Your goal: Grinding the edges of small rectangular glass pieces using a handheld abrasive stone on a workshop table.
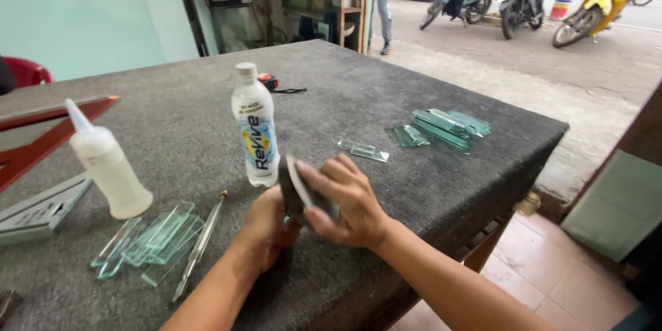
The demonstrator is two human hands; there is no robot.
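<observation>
Right hand (345, 203) fingers clamped on a dark flat block (295, 189), left hand (265, 231) gripping a small glass piece beneath, both at the grey bench's (414, 83) six o'clock edge, plastic bottle (254, 127) just beyond at twelve o'clock, glass strips (155, 238) at nine o'clock.

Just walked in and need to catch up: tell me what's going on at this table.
A person stands at a grey felt-covered table. The right hand presses a dark flat block against something that the left hand holds beneath it; what that is stays hidden. Small glass strips lie to the left beside a thin metal tool and a squeeze bottle. A plastic drink bottle stands just behind the hands, and more glass pieces sit near the far right edge.
</observation>
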